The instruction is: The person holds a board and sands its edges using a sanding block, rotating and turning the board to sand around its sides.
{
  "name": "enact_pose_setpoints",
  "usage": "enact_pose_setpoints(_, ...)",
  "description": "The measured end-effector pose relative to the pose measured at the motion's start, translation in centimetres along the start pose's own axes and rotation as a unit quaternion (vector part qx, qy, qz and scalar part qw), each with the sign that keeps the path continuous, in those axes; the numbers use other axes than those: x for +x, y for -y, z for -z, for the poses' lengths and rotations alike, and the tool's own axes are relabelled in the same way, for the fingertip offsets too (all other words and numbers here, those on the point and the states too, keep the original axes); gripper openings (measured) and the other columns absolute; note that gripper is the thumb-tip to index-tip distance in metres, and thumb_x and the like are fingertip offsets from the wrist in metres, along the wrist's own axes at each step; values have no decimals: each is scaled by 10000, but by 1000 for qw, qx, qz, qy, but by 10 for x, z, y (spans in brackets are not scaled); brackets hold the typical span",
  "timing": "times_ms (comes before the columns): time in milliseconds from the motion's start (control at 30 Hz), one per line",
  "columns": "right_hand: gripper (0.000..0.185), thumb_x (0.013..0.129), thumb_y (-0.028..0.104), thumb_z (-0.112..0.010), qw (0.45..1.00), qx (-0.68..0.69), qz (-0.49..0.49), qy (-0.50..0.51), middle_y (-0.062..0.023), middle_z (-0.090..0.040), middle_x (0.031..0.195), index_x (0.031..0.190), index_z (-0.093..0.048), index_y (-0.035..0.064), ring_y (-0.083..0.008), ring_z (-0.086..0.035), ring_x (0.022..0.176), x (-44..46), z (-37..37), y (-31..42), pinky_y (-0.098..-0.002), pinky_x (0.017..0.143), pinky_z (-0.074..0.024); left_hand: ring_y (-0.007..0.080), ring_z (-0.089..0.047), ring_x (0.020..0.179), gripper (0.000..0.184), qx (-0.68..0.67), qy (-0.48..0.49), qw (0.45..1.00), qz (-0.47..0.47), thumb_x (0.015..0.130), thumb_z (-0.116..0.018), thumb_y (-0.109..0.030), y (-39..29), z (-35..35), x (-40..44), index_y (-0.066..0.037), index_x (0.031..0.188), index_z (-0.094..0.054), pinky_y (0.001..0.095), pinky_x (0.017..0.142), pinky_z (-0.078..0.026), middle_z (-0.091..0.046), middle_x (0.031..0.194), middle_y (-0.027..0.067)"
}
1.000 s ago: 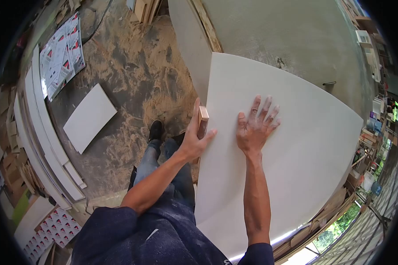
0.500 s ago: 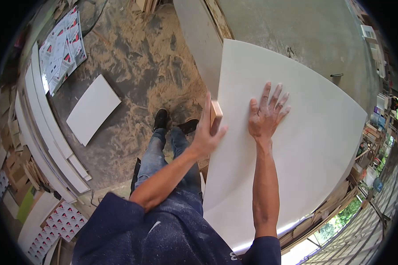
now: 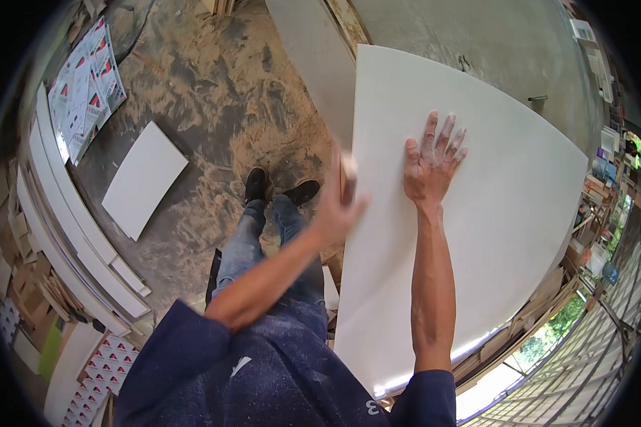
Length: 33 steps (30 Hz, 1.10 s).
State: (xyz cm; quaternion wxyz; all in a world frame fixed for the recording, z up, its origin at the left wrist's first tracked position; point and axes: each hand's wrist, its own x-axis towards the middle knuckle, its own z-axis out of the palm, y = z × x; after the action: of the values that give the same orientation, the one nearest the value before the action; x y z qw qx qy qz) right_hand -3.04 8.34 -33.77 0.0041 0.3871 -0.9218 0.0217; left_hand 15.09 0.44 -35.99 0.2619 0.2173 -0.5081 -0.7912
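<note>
A large white board [image 3: 491,206] with a curved far edge lies before me. Its straight left edge meets a small wooden block [image 3: 347,175], which my left hand [image 3: 333,213] grips from the side, fingers along it and thumb towards the board. Motion smears this hand and the block, so the block's face against the edge cannot be made out. My right hand [image 3: 431,167] rests flat on the board's top with its fingers spread, dusted with white powder.
Sawdust covers the floor [image 3: 214,92] around my shoes. A smaller white panel [image 3: 146,178] lies at the left, beside long curved white strips [image 3: 75,199] and printed sheets [image 3: 89,89]. A grey surface [image 3: 434,28] extends beyond the board. Wood scraps line the right side.
The view has shifted slightly, so the board and right hand sit a little differently in frame. My left hand stays at the edge with the block, now more blurred.
</note>
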Motion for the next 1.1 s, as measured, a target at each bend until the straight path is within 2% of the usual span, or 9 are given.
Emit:
enact_pose_setpoints(100,655,1045,534,-321,1000,2,2,-2,-185,-161,1657,1604,-251,200,-490,-98,1504,1,1,1,-670,1176,-88,253,-299,1471,999,82,14,993,79,933,-594,-16,-4,1,-13,-62,1585,161,396,1216,-211,-284,1597,162)
enact_pose_setpoints(200,655,1042,542,-324,1000,-1,4,-8,-179,-169,1657,1602,-262,208,-488,-118,1501,1,2,1,-668,1177,-98,249,-516,1290,889,101,-36,991,78,909,-705,-194,15,29,122,-24,1573,-140,384,1104,-407,-510,1411,177)
enact_pose_setpoints(333,653,1040,546,-335,1000,-22,6,-16,-177,-185,1653,1598,-274,213,-488,-146,1495,1,-2,0,-663,1177,-112,271,-674,995,1002,159,-2,986,45,875,-699,-187,-20,46,210,-55,1603,-22,409,840,-571,-637,1225,218)
enact_pose_setpoints(533,638,1044,531,-332,1000,-9,11,-27,-173,-198,1650,1595,-283,213,-486,-151,1495,2,2,1,-660,1180,-117,269,-333,1456,1008,-24,-5,1000,7,904,-647,-68,6,-2,-4,-74,1608,75,411,1202,-252,-287,1590,181)
enact_pose_setpoints(667,639,1043,529,-336,1000,-16,4,-17,-170,-198,1651,1597,-276,216,-485,-147,1496,0,0,0,-660,1181,-115,284,-384,1422,979,47,3,999,-25,886,-635,-49,18,20,79,-13,1597,37,406,1176,-311,-327,1561,217)
enact_pose_setpoints(767,645,1040,533,-340,1000,-7,10,-18,-169,-189,1654,1599,-268,220,-483,-133,1500,0,-1,2,-656,1184,-107,287,-446,1362,954,26,28,975,220,896,-634,-93,-26,40,183,-27,1600,8,407,1115,-398,-351,1535,223)
enact_pose_setpoints(833,649,1038,537,-335,1000,-3,0,-14,-168,-182,1656,1601,-261,224,-480,-125,1503,1,0,1,-650,1187,-95,303,-488,1309,956,119,-11,993,11,890,-640,-131,-18,37,195,-41,1601,-7,408,1047,-461,-365,1514,238)
enact_pose_setpoints(1000,654,1035,540,-333,1000,-3,-3,-11,-165,-181,1658,1602,-260,223,-474,-123,1505,-1,1,-1,-645,1189,-83,269,-335,1445,985,150,40,988,-6,911,-595,-34,1,6,-18,-53,1596,112,409,1190,-267,-248,1603,190)
enact_pose_setpoints(1100,653,1034,537,-342,1000,3,-3,-14,-165,-185,1657,1601,-264,221,-474,-128,1504,1,0,2,-646,1188,-89,272,-302,1468,985,110,31,993,40,909,-591,-8,-6,0,-28,-50,1595,114,409,1201,-241,-215,1620,194)
